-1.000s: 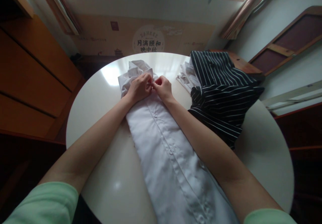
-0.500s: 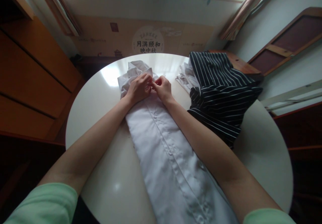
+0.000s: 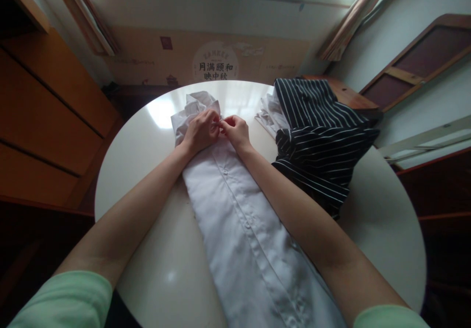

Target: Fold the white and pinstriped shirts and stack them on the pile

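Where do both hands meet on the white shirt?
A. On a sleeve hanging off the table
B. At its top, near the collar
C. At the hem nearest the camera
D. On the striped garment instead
B: the left hand and right hand pinch together at the far end of the shirt, by the bunched collar.
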Demonstrator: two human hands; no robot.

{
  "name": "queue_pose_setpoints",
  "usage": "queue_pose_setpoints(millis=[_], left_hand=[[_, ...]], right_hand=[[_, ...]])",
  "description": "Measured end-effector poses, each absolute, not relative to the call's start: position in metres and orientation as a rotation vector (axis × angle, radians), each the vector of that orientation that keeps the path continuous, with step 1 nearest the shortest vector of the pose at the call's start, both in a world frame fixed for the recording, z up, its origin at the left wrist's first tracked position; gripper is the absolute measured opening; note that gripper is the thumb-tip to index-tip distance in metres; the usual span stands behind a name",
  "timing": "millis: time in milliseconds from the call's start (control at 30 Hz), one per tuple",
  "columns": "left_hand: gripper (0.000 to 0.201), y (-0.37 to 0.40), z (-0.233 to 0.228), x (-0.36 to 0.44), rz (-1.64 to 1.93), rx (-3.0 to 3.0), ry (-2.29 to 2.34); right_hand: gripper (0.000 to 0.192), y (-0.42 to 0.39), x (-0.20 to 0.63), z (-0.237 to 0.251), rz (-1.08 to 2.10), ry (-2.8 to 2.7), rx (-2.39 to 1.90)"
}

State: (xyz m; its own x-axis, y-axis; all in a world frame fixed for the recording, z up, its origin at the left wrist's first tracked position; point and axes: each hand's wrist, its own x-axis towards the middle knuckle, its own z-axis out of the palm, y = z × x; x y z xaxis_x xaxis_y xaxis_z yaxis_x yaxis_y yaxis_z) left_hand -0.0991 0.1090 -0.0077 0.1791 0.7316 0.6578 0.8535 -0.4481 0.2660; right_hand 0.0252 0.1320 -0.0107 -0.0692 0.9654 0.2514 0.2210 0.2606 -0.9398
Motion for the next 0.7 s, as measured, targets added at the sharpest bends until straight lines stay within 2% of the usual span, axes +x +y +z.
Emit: queue_pose_setpoints(millis=[700], left_hand=[[0.012, 0.107, -0.0047, -0.0975, -1.106, -2.321, -1.57]], right_hand=[[0.015, 0.1356, 0.0253, -0.0159, 0.848, -1.598, -1.184]])
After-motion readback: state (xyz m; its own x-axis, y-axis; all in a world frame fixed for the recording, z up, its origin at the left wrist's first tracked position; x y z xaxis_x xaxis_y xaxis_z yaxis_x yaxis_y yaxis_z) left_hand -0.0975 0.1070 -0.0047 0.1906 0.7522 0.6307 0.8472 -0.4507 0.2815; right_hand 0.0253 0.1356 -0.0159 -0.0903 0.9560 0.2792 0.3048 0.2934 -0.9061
